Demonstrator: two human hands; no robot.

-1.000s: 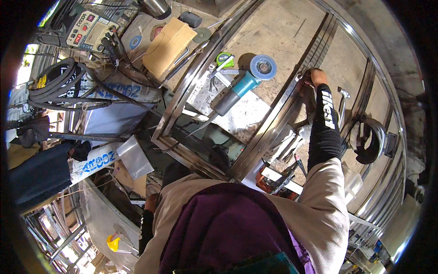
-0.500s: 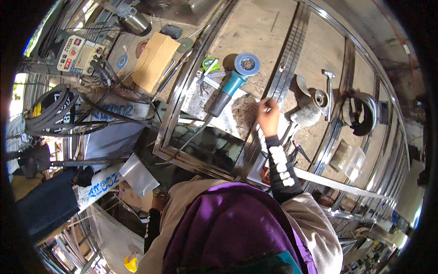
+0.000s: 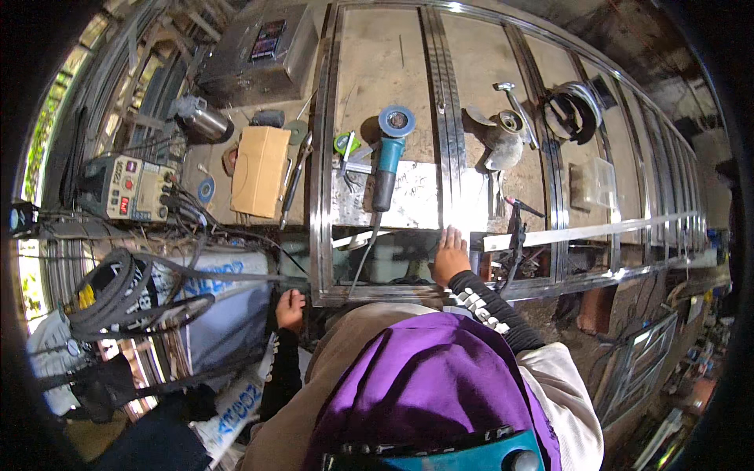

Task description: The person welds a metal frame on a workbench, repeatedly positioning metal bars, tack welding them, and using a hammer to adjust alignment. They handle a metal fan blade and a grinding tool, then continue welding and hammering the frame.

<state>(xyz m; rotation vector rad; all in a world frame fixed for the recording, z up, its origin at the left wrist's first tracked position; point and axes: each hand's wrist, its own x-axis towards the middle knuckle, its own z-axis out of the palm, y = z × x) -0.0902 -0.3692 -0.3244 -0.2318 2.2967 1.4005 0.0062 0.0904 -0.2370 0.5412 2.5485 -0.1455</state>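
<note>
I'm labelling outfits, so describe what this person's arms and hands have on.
The left hand and right hand are bare, without gloves. Snug black sleeves cover both forearms, printed with bold white lettering. A looser beige sleeve covers the right upper arm.

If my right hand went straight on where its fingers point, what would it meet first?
Your right hand would probably meet the paired metal bars running ahead of it; whether it touches them now is unclear.
</note>
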